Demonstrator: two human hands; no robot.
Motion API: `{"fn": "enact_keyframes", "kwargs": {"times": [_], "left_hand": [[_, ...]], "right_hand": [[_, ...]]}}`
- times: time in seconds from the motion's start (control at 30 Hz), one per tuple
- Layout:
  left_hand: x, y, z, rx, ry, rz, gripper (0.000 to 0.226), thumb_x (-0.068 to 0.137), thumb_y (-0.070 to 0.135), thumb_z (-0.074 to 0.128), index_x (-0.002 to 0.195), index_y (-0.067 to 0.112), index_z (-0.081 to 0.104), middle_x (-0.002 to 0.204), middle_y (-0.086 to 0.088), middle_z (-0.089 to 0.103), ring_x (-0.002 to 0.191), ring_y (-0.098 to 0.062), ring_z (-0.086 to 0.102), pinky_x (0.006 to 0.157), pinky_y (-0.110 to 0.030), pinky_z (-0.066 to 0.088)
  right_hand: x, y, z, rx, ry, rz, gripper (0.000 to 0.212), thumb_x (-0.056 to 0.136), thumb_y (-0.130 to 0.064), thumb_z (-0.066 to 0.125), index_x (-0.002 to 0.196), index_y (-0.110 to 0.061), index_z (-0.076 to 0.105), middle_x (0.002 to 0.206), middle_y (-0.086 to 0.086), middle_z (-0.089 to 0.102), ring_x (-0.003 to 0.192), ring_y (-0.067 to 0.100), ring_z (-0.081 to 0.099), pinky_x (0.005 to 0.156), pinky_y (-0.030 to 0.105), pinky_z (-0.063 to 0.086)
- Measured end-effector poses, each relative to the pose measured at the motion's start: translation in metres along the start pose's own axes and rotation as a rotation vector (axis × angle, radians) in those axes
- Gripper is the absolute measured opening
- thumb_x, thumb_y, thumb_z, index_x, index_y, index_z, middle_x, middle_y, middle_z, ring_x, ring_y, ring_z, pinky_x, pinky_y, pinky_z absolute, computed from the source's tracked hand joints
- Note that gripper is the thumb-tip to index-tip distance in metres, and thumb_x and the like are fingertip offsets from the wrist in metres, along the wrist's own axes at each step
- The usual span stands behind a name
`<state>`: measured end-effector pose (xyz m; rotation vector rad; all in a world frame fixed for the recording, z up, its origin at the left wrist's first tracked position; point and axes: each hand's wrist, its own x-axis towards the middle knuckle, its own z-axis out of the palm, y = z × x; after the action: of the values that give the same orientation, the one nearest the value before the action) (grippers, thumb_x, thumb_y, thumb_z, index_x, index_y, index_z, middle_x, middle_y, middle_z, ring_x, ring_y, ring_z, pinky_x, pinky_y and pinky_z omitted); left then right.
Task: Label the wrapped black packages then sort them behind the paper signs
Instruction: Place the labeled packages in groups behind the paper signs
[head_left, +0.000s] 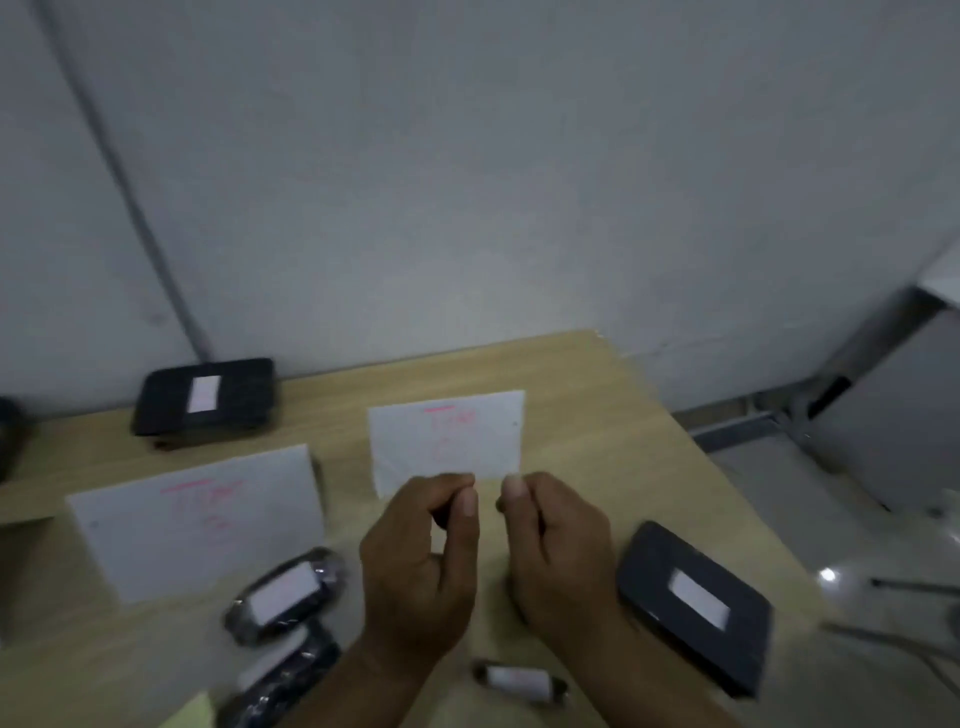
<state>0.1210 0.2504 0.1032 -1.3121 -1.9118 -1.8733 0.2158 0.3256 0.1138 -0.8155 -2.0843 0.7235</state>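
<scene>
The picture is blurred. My left hand (415, 566) and my right hand (558, 551) are raised side by side over the wooden table (597, 415), fingers curled, thumbs up. The left grips a small dark object (442, 515); a dark tip (500, 504) shows at the right thumb. Two white paper signs with pink writing stand ahead, one on the left (197, 519) and one at centre (447, 436). A black package with a white label (202, 397) lies behind the left sign. Labelled black packages lie near my hands: a flat one at right (693, 603), two at left (285, 595) (283, 675), a small one (519, 678).
A grey wall rises right behind the table. The table's right edge drops to a pale floor, where a grey cabinet (883, 405) stands. Another dark object (8, 436) sits at the far left edge, and a yellow-green sheet (192, 714) shows at the bottom left.
</scene>
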Motion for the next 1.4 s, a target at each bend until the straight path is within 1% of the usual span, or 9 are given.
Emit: {"fn": "enact_keyframes", "kwargs": {"times": [0.07, 0.3, 0.43, 0.53, 0.63, 0.77, 0.93, 1.2, 1.4], "left_hand": [[-0.025, 0.018, 0.028, -0.044, -0.071, -0.038, 0.029, 0.101, 0.042, 0.04, 0.101, 0.022, 0.062, 0.083, 0.008, 0.062, 0.073, -0.002, 0.059, 0.075, -0.004, 0.041], [-0.064, 0.061, 0.104, -0.075, -0.261, 0.003, 0.047, 0.1, 0.042, 0.041, 0.094, 0.006, 0.069, 0.085, 0.012, 0.059, 0.077, 0.006, 0.053, 0.074, 0.001, 0.038], [-0.077, 0.06, 0.128, -0.075, -0.326, 0.011, 0.033, 0.097, 0.033, 0.049, 0.096, 0.007, 0.069, 0.085, 0.012, 0.06, 0.082, 0.015, 0.054, 0.073, 0.0, 0.039], [-0.084, 0.051, 0.143, -0.002, -0.476, -0.044, 0.017, 0.097, 0.026, 0.054, 0.1, 0.015, 0.067, 0.087, 0.012, 0.062, 0.083, 0.005, 0.057, 0.071, -0.006, 0.04], [-0.088, 0.033, 0.166, 0.202, -0.819, -0.138, 0.036, 0.096, 0.037, 0.054, 0.13, 0.024, 0.052, 0.119, 0.005, 0.058, 0.104, -0.006, 0.054, 0.088, -0.026, 0.047], [-0.083, 0.02, 0.195, 0.724, -1.341, -0.048, 0.077, 0.095, 0.046, 0.05, 0.155, 0.023, 0.007, 0.153, -0.014, 0.025, 0.133, -0.035, 0.034, 0.109, -0.048, 0.031], [-0.087, 0.008, 0.216, 0.835, -1.534, -0.038, 0.094, 0.089, 0.051, 0.058, 0.155, 0.025, -0.004, 0.156, -0.019, 0.018, 0.137, -0.041, 0.029, 0.111, -0.055, 0.025], [-0.095, -0.007, 0.223, 0.745, -1.427, -0.037, 0.079, 0.093, 0.04, 0.057, 0.155, 0.024, 0.011, 0.149, -0.018, 0.026, 0.129, -0.036, 0.035, 0.104, -0.048, 0.038], [-0.079, 0.007, 0.187, 0.412, -1.124, -0.083, 0.071, 0.086, 0.041, 0.066, 0.148, 0.025, 0.036, 0.144, -0.004, 0.039, 0.126, -0.022, 0.043, 0.102, -0.035, 0.043]], "right_hand": [[-0.031, 0.025, -0.025, -0.032, 0.007, 0.041, 0.037, 0.098, -0.04, 0.038, 0.066, -0.024, 0.046, 0.057, -0.007, 0.045, 0.053, 0.008, 0.045, 0.05, 0.02, 0.029], [-0.079, 0.081, -0.097, -0.096, 0.075, 0.166, 0.036, 0.097, -0.048, 0.034, 0.063, -0.036, 0.038, 0.056, -0.012, 0.04, 0.052, 0.009, 0.044, 0.049, 0.025, 0.033], [-0.095, 0.103, -0.115, -0.127, 0.102, 0.221, 0.039, 0.097, -0.047, 0.038, 0.062, -0.03, 0.042, 0.053, -0.014, 0.04, 0.051, 0.005, 0.045, 0.048, 0.014, 0.029], [-0.106, 0.127, -0.126, -0.202, 0.038, 0.372, 0.037, 0.098, -0.041, 0.044, 0.062, -0.034, 0.04, 0.059, -0.011, 0.048, 0.058, 0.005, 0.05, 0.053, 0.019, 0.041], [-0.113, 0.154, -0.139, -0.304, -0.057, 0.646, 0.011, 0.095, -0.041, 0.049, 0.094, -0.033, 0.057, 0.095, -0.006, 0.059, 0.084, 0.009, 0.057, 0.073, 0.033, 0.051], [-0.118, 0.179, -0.153, -0.426, -0.171, 0.926, 0.057, 0.09, -0.047, 0.056, 0.141, -0.033, 0.033, 0.13, 0.009, 0.042, 0.115, 0.029, 0.049, 0.089, 0.038, 0.046], [-0.121, 0.196, -0.151, -0.253, -0.255, 1.011, 0.077, 0.085, -0.043, 0.065, 0.148, -0.03, 0.023, 0.134, 0.01, 0.04, 0.116, 0.026, 0.052, 0.096, 0.039, 0.048], [-0.107, 0.202, -0.157, -0.291, -0.31, 0.923, 0.069, 0.087, -0.032, 0.066, 0.147, -0.025, 0.031, 0.137, 0.009, 0.037, 0.115, 0.025, 0.052, 0.095, 0.03, 0.044], [-0.101, 0.177, -0.177, -0.302, -0.215, 0.764, 0.065, 0.088, -0.035, 0.066, 0.145, -0.029, 0.035, 0.143, 0.003, 0.033, 0.117, 0.019, 0.051, 0.093, 0.028, 0.046]]}}
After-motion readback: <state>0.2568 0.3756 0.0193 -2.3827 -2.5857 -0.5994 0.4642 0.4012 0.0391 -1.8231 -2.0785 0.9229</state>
